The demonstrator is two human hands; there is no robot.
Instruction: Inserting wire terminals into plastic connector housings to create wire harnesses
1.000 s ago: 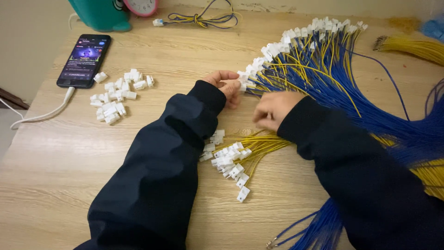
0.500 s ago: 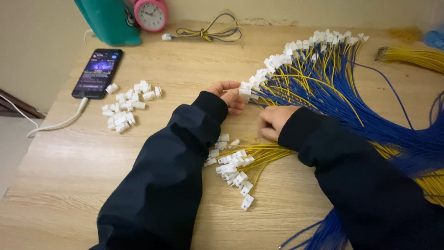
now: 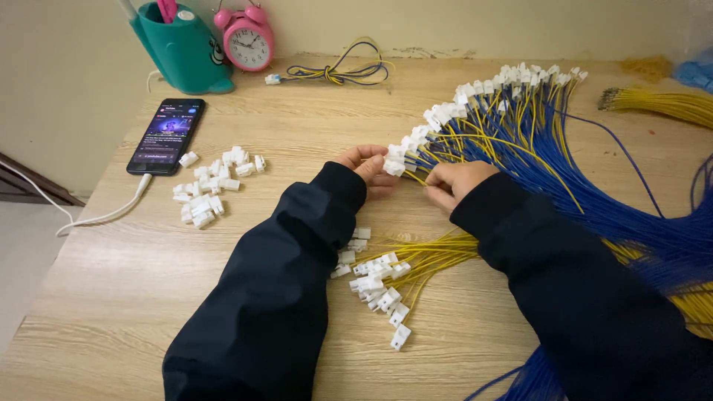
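Observation:
My left hand [image 3: 370, 167] pinches a white plastic connector [image 3: 394, 165] at the near end of a big fan of blue and yellow wires [image 3: 520, 141]. My right hand [image 3: 454, 183] is closed on a yellow wire just to the right of that connector. Both arms wear dark sleeves. Below my hands lies a bundle of yellow wires with white connectors [image 3: 382, 286] on their ends. A pile of loose white connectors [image 3: 212, 186] sits to the left.
A black phone [image 3: 166, 135] on a white charging cable lies at the left. A teal pen holder [image 3: 180, 46], a pink alarm clock [image 3: 246, 41] and a coiled wire bundle [image 3: 338, 72] stand at the back. More yellow wires [image 3: 661, 104] lie far right.
The view has tilted up, so the clock and holder now show. My hands stay together at the connector with only slight finger movement.

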